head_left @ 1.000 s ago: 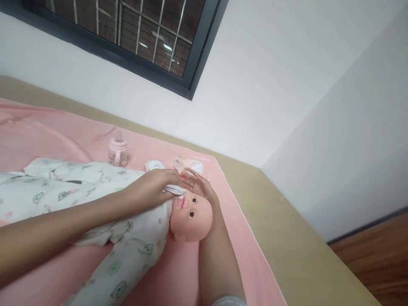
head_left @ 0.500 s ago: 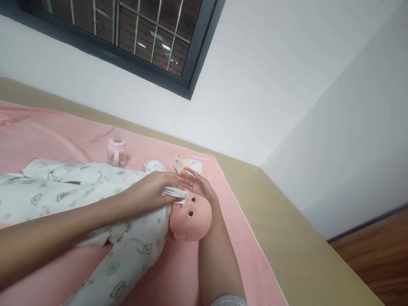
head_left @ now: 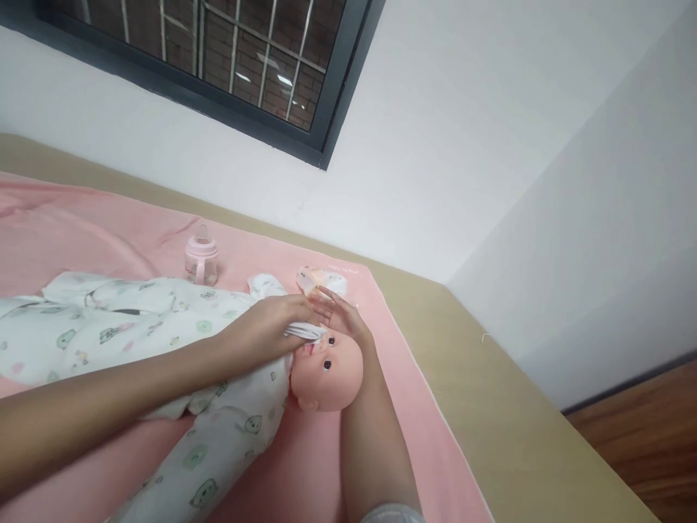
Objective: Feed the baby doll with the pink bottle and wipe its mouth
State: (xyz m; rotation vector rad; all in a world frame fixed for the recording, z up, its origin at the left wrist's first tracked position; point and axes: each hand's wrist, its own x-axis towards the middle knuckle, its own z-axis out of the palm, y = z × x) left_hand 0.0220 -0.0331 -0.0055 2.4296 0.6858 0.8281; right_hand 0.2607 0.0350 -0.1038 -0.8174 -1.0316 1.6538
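Note:
A baby doll [head_left: 332, 381] in white printed clothes [head_left: 234, 428] lies on its back, its bald head to the right. My left hand [head_left: 275, 323] reaches across its chest. Between thumb and fingers it pinches a folded white cloth [head_left: 305, 331], whose edge touches the doll's face beside the mouth and nose. My right hand [head_left: 340, 316] lies at the far side of the head, fingers stretched out and apart. Its forearm passes behind the crown, and part of the palm is hidden by the head.
A pink-lidded baby bottle [head_left: 201, 256] stands beyond the doll's body. Past my right fingertips lies a small clear and peach-coloured item [head_left: 310, 280] beside a white one. A pink sheet [head_left: 430, 428] covers much of the wooden surface [head_left: 490, 407], by a wall with a barred window [head_left: 261, 65].
My left hand has slid a little to the right, carrying the cloth from the doll's mouth toward its nose and cheek. My right hand stays nearly still.

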